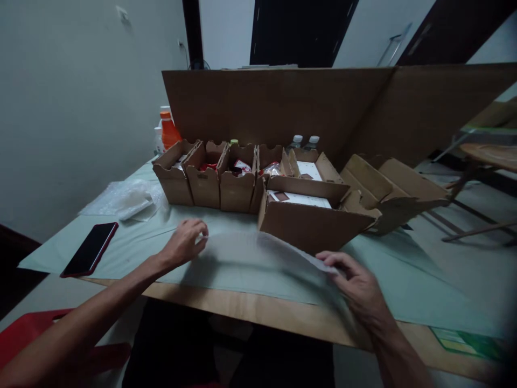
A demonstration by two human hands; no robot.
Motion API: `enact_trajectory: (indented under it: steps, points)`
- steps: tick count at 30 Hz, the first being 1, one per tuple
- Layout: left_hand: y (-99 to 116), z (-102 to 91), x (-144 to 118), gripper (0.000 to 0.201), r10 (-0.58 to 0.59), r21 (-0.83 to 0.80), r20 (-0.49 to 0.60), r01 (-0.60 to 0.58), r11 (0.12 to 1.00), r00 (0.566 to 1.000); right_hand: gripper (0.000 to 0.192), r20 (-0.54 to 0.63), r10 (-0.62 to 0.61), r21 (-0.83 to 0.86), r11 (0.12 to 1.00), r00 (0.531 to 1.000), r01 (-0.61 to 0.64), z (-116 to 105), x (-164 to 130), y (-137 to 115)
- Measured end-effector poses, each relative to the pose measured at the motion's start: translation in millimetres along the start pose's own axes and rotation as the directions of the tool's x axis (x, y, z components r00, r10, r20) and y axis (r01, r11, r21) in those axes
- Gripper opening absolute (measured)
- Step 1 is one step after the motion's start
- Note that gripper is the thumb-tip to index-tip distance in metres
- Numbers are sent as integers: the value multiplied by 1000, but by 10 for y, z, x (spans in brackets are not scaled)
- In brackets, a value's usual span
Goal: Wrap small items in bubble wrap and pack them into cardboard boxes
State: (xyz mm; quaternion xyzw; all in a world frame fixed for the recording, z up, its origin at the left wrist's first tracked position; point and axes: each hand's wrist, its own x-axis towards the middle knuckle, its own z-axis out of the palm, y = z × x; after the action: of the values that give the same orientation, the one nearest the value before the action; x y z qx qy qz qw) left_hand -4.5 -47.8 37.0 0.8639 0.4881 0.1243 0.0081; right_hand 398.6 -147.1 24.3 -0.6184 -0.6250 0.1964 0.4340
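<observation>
Sheet: translucent plastic sheet (258, 253) on table (250, 310), before the cardboard boxes (226, 175).
Long axis: left-right, along the table's near edge.
Left hand (186, 242): fingers pinch left end.
Right hand (357, 283): fingers pinch right corner, lifted.

1. The thin sheet (258, 258) under both hands looks like translucent, faintly glossy plastic film.
2. The boxes (226, 178) and the tall board (283, 102) are matt brown cardboard.
3. The table edge (258, 310) is smooth pale wood.
4. The phone (91, 249) has a glossy black face.
</observation>
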Motion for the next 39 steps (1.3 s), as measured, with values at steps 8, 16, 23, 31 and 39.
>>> enact_trajectory:
  steps: [8,16,23,31,39]
  points:
    - [-56,261,-556,24,216,-1,-51,-217,976,975,23,163,-74,-238,965,984,112,122,-274,353]
    - [168,102,-590,33,171,-165,-46,-176,970,984,32,-41,-189,-470,870,981,148,65,-390,435]
    - [697,577,-159,53,239,-143,-46,-243,959,970,38,352,-344,-346,817,871,462,1299,-216,-432]
    - [253,707,-530,55,80,-32,79,-78,996,994,42,238,-243,-521,786,940,335,812,-471,415]
    - [116,651,-523,49,93,-95,53,-88,992,994,44,34,-112,-584,804,993,111,464,-315,496]
